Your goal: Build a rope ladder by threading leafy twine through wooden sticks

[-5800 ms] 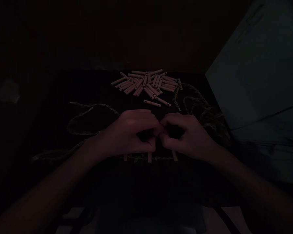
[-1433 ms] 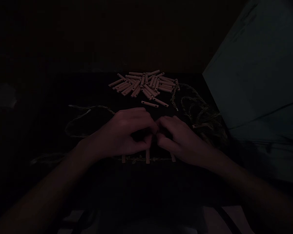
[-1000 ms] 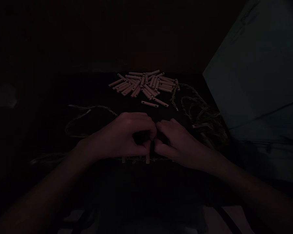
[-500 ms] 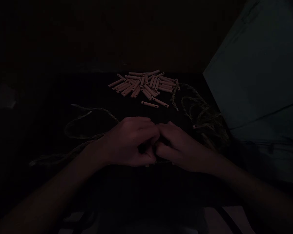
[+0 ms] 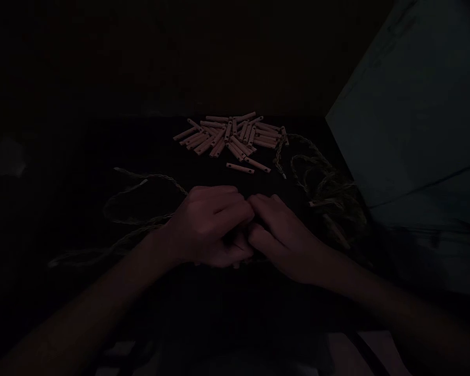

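Dark bench (image 5: 149, 141) bearing a heap of light wooden sticks (image 5: 231, 137), braided twine (image 5: 329, 193) beside it. Left hand (image 5: 207, 224) and right hand (image 5: 285, 235) pressed together, any pinched thing hidden. Sticks probably stiff, fragile, best taken by the ends; twine soft.

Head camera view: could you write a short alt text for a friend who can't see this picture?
In dim light, a person's left hand and right hand meet low in the middle, hiding whatever they hold. Beyond them lies a heap of pale sticks, with two loose sticks just in front. Braided cord trails on both sides.
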Demonstrator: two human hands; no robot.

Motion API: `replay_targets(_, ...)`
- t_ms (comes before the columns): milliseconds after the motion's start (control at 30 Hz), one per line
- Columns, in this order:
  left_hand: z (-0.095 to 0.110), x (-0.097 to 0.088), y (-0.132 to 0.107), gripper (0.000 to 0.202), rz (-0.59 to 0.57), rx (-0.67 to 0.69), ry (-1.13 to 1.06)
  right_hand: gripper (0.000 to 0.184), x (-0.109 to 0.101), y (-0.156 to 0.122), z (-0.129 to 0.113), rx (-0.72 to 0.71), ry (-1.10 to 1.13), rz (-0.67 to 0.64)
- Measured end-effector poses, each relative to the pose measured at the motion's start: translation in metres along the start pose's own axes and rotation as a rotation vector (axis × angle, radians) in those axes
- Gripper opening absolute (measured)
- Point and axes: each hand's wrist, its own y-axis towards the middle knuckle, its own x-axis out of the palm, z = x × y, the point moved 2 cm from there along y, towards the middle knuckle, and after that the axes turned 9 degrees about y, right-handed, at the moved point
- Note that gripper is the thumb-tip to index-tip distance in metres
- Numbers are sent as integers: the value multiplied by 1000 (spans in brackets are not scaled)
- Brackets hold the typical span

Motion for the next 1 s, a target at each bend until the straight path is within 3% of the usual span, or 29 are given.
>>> replay_targets(167,-3,-6,5,16,-162,-89,-54,11,-6,1,4,-13,2,-27)
replay_targets(333,-3,-13,7,16,-203,-183,-121,8,-18,4,3,-76,-59,-98)
replay_targets(500,0,-12,9,15,-260,-178,-176,12,-20,3,3,-60,-106,-189)
replay_targets(700,2,-9,7,12,-253,-153,-185,8,-16,4,4,-70,-36,-208)
replay_targets(1000,4,-6,2,17,-112,-56,-117,8,-5,2,3,-107,-16,-135)
